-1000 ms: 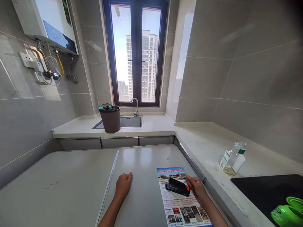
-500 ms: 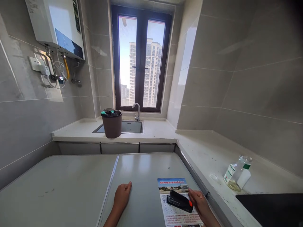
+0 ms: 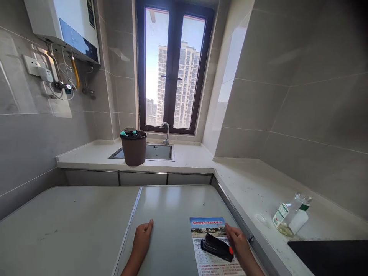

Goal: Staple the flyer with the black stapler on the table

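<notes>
My left hand (image 3: 142,238) rests on the grey-white tabletop, its fingers curled in with nothing visible in them. To its right lies a printed leaflet (image 3: 198,257) with a blue heading, a photo of buildings and rows of text. A black stapler (image 3: 216,247) with a red end lies slantwise on top of the leaflet. At the leaflet's right edge is my right hand (image 3: 237,241), its fingers closed on the paper near the upper corner. The stapler's red end is close beside this hand.
A white counter (image 3: 238,191) runs along the right, bearing a glass jar (image 3: 293,214), a clear round lid (image 3: 261,218) and a black panel (image 3: 330,257). A brown bucket (image 3: 133,150) stands at the sink (image 3: 159,152) below the window. A water heater (image 3: 66,30) hangs at left.
The view has shifted slightly. My right hand sits a little higher along the leaflet's edge, near its top corner. My left hand keeps its curled pose; the stapler stays on the leaflet.
</notes>
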`<state>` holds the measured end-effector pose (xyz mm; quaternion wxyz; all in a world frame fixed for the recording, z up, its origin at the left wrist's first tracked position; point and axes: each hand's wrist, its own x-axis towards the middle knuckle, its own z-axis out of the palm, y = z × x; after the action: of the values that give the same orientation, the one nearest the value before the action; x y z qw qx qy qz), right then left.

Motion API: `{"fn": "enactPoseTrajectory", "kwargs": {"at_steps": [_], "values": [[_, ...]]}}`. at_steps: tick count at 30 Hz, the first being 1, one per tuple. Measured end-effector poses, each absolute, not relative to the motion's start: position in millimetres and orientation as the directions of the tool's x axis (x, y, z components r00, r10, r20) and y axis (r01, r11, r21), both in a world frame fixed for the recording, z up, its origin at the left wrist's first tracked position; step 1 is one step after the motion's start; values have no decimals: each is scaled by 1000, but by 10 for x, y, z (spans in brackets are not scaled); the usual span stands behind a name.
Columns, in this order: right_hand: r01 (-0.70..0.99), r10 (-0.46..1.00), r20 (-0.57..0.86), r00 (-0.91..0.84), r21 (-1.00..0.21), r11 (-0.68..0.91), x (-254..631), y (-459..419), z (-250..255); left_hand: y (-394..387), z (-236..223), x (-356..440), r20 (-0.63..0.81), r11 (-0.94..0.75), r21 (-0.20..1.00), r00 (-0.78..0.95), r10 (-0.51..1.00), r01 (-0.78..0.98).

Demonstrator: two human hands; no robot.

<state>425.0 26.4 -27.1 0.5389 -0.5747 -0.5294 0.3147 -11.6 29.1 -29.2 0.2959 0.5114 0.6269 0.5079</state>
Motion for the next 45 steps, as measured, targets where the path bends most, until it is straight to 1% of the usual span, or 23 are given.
{"fn": "enactPoseTrajectory", "kwargs": {"at_steps": [2,4,5,7,9,11,14,17,19,21,25,28,31,35,38,41,45], "values": [[401,944,286,164,-894,201,4249,434,-137,280,-263,-108,143,-36,942,-302,943,334],[546,901,425,89,-777,313,4216,606,8,260,-213,-95,133,-28,944,-300,945,329],[590,882,470,12,-716,373,4183,681,66,249,-186,-89,124,-20,944,-299,946,328],[633,854,499,-148,-616,470,4089,783,123,231,-140,-78,116,-14,945,-295,948,325],[649,840,466,-278,-553,522,3984,818,101,218,-115,-76,109,-9,945,-291,951,326],[693,843,423,-332,-497,522,3906,814,23,209,-116,-81,104,-8,946,-278,955,324],[789,866,357,-351,-386,479,3881,840,-124,212,-152,-90,92,-6,948,-256,962,317],[862,903,234,-361,-286,419,3919,950,-236,227,-189,-84,87,-4,948,-249,965,319],[899,929,147,-340,-239,367,3910,1036,-277,227,-190,-71,93,-6,946,-256,962,323],[918,941,90,-325,-207,337,3820,1100,-293,213,-160,-64,100,-7,946,-272,957,324],[903,923,87,-375,-191,385,3288,1125,-263,181,-18,-121,63,22,964,-311,948,264],[861,891,89,-445,-231,453,2639,1085,-213,207,93,-251,44,35,972,-329,943,233],[809,854,105,-510,-280,517,1967,1043,-184,249,118,-426,51,37,964,-324,945,261],[755,823,130,-553,-338,561,1290,1001,-211,214,16,-628,95,-2,950,-280,955,312],[731,811,148,-565,-365,576,997,975,-232,144,-75,-695,146,-32,929,-285,947,368],[729,815,137,-564,-381,569,861,952,-213,110,-115,-699,194,-59,906,-287,938,420],[740,828,119,-548,-392,546,852,930,-141,125,-116,-700,169,-46,921,-292,941,387]]}}
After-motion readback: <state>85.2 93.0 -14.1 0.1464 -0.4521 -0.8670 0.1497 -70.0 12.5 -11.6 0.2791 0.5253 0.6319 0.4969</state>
